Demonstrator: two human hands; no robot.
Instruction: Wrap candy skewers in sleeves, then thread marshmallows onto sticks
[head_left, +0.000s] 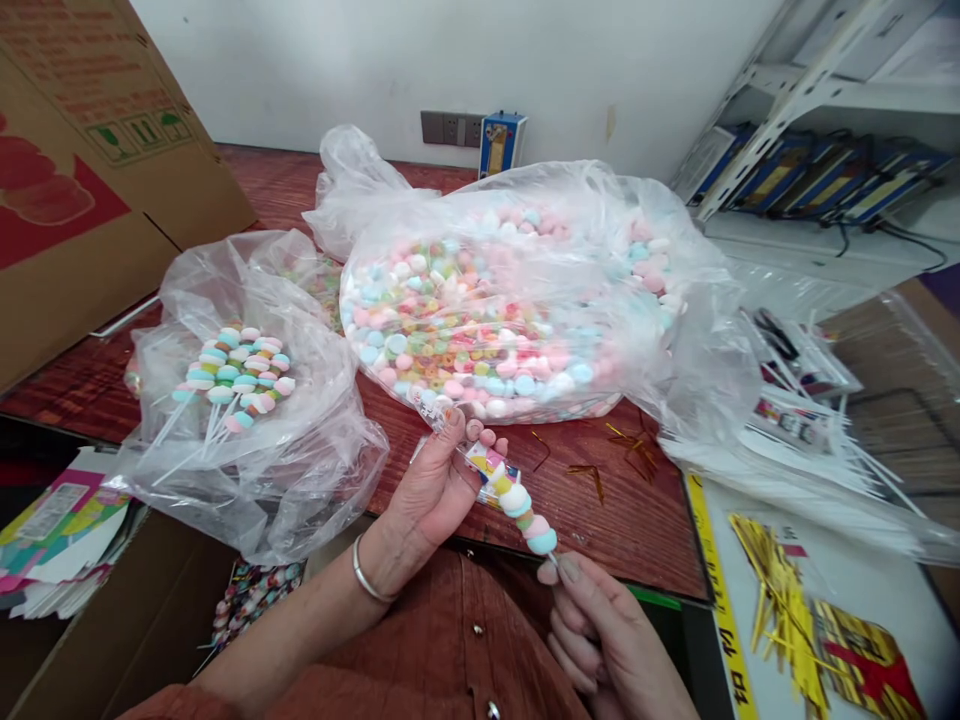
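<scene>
A candy skewer point(521, 512) of pastel marshmallow pieces on a white stick lies between my two hands near the table's front edge. My left hand point(435, 480) is closed around its upper end, where a small clear printed wrapper point(484, 462) covers the tip. My right hand point(600, 630) pinches the lower end of the stick between thumb and fingers. Just beyond the hands sits a big clear bag of loose pastel candies point(495, 310). To the left, a second clear bag holds several finished skewers point(232, 375).
A cardboard box point(82, 170) leans at the far left. Gold twist ties point(780, 590) lie on a tray at the right, with a few more ties point(630, 450) on the red table. Clear wrappers and white sticks point(817, 420) are piled at right. Metal shelving point(825, 130) stands behind.
</scene>
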